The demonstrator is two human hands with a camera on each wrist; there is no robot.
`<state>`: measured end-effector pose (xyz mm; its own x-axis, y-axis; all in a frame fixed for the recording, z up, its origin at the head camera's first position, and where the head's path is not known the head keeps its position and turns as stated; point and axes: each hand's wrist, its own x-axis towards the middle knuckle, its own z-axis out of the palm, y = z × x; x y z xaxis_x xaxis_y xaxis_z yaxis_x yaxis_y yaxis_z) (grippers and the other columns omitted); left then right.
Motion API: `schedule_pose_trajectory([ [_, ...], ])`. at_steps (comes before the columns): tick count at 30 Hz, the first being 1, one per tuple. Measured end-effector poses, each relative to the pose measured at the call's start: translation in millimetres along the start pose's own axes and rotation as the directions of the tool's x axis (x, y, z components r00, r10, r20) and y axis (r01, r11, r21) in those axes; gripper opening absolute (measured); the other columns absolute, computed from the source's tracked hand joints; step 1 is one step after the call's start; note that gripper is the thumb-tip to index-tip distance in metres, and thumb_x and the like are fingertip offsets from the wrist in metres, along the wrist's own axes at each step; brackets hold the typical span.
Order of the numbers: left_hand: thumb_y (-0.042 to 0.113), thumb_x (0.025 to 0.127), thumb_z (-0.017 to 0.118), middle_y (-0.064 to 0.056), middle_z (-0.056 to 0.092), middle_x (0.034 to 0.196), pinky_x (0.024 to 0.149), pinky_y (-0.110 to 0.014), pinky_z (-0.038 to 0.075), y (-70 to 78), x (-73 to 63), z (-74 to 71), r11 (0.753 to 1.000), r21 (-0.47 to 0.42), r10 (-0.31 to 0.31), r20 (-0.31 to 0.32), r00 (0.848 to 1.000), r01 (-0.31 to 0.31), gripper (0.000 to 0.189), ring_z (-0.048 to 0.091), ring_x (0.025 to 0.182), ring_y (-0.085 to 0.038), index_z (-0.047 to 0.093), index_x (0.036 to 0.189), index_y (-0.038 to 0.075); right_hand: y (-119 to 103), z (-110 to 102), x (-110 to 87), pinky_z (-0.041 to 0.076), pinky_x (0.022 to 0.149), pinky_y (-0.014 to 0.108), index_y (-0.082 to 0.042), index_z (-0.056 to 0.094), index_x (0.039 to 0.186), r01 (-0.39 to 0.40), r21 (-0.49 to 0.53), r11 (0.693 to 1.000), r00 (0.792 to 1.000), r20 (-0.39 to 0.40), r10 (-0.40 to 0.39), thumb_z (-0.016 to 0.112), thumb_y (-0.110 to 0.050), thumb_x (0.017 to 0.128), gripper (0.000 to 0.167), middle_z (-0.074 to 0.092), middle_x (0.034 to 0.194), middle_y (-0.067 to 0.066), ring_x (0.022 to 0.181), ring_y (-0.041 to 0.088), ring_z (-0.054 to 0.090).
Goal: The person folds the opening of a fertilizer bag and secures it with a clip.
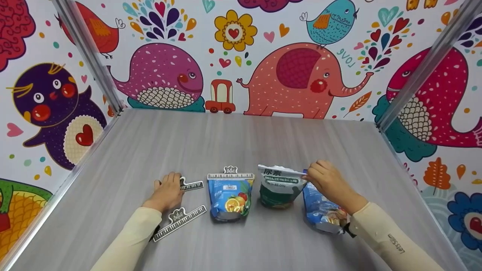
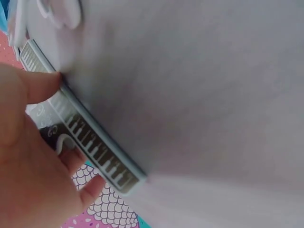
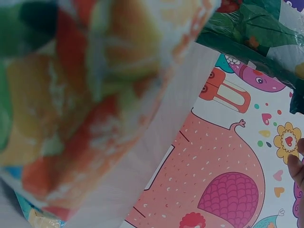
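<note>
My left hand [image 1: 168, 191] grips a bag clip [image 1: 192, 185] with a piano-key pattern. The left wrist view shows the thumb on one face of that clip [image 2: 95, 142] and fingers behind it. With my right hand [image 1: 329, 184], I pinch the upper right corner of a green and white bag [image 1: 280, 190], which stands upright with its top edge unclipped. Below my right forearm, a blue bag [image 1: 318, 209] is partly hidden. In the right wrist view, a blurred fruit-printed bag [image 3: 104, 104] fills the left side, and fingertips [image 3: 295, 166] show at the right edge.
Left of the green bag stands a blue fruit bag [image 1: 222, 195] with a piano-key clip [image 1: 231, 175] across its top. Another such clip [image 1: 180, 222] lies beside my left wrist. Patterned walls [image 1: 226, 56] enclose the grey table [image 1: 233, 139] at the back and sides.
</note>
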<state>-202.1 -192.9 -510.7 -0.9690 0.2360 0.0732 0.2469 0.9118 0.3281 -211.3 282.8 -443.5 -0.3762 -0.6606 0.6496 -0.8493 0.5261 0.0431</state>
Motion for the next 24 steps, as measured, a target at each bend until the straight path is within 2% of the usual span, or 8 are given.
schedule_pose_trajectory([
  [4, 0.011, 0.091, 0.060, -0.020, 0.046, 0.108, 0.078, -0.053, 0.028, -1.0, 0.5, 1.9, 1.000, -0.004, -0.020, 0.019, 1.000, 0.021, 0.037, 0.045, 0.103, -0.039, 0.044, 0.119, -0.007, 0.1, 0.5, -0.7, 0.033, 0.062, 0.028, -0.006, 0.058, 0.087, -0.019, -0.002, 1.000, 1.000, 0.009, 0.019, 0.047, -0.033, 0.106, 0.035, 0.049, 0.077, 0.002, 0.070, 0.018, 0.042],
  [8, 0.020, 0.095, 0.056, -0.024, 0.047, 0.118, 0.083, -0.054, 0.028, -0.9, 0.2, 3.7, 0.999, -0.004, -0.048, 0.050, 0.998, 0.048, 0.045, 0.044, 0.112, -0.041, 0.042, 0.127, -0.009, -0.1, 1.1, 0.3, 0.034, 0.061, 0.028, -0.006, 0.059, 0.088, -0.005, -0.005, 1.000, 1.000, -0.006, 0.004, 0.046, -0.033, 0.106, 0.035, 0.050, 0.078, 0.001, 0.071, 0.017, 0.043],
  [10, 0.024, 0.097, 0.056, -0.026, 0.047, 0.122, 0.084, -0.055, 0.028, -0.4, -0.2, 4.7, 0.999, -0.007, -0.052, 0.047, 0.998, 0.052, 0.048, 0.044, 0.115, -0.042, 0.042, 0.129, -0.010, -0.1, 1.8, 0.6, 0.035, 0.061, 0.029, -0.006, 0.059, 0.088, 0.011, -0.004, 1.000, 1.000, -0.020, -0.011, 0.046, -0.033, 0.105, 0.034, 0.051, 0.078, 0.001, 0.071, 0.018, 0.044],
  [14, 0.029, 0.098, 0.057, -0.026, 0.049, 0.115, 0.084, -0.057, 0.029, 0.1, -0.5, 8.7, 0.999, 0.000, -0.039, 0.006, 0.999, 0.039, 0.045, 0.046, 0.111, -0.043, 0.047, 0.120, -0.009, 0.1, 3.3, 0.5, 0.037, 0.061, 0.029, -0.005, 0.060, 0.089, 0.033, -0.006, 0.999, 0.999, -0.038, -0.033, 0.047, -0.031, 0.105, 0.034, 0.052, 0.078, 0.002, 0.071, 0.018, 0.045],
  [19, 0.028, 0.097, 0.057, -0.021, 0.050, 0.101, 0.081, -0.055, 0.030, 0.6, 0.1, 12.9, 1.000, 0.023, -0.017, -0.056, 0.998, 0.018, 0.034, 0.048, 0.102, -0.040, 0.048, 0.106, -0.003, 0.5, 4.0, -0.8, 0.036, 0.061, 0.029, -0.005, 0.060, 0.089, 0.020, 0.003, 1.000, 0.999, -0.033, -0.020, 0.049, -0.030, 0.105, 0.032, 0.051, 0.077, 0.003, 0.070, 0.019, 0.044],
  [24, 0.029, 0.095, 0.059, -0.021, 0.050, 0.100, 0.080, -0.053, 0.030, 1.9, 3.1, 12.5, 0.999, 0.016, -0.042, -0.090, 0.995, 0.044, 0.034, 0.048, 0.100, -0.040, 0.048, 0.104, -0.002, 1.2, 3.6, -0.9, 0.036, 0.062, 0.029, -0.005, 0.059, 0.089, 0.006, 0.014, 1.000, 1.000, -0.023, -0.005, 0.050, -0.030, 0.104, 0.030, 0.050, 0.077, 0.004, 0.070, 0.020, 0.044],
])
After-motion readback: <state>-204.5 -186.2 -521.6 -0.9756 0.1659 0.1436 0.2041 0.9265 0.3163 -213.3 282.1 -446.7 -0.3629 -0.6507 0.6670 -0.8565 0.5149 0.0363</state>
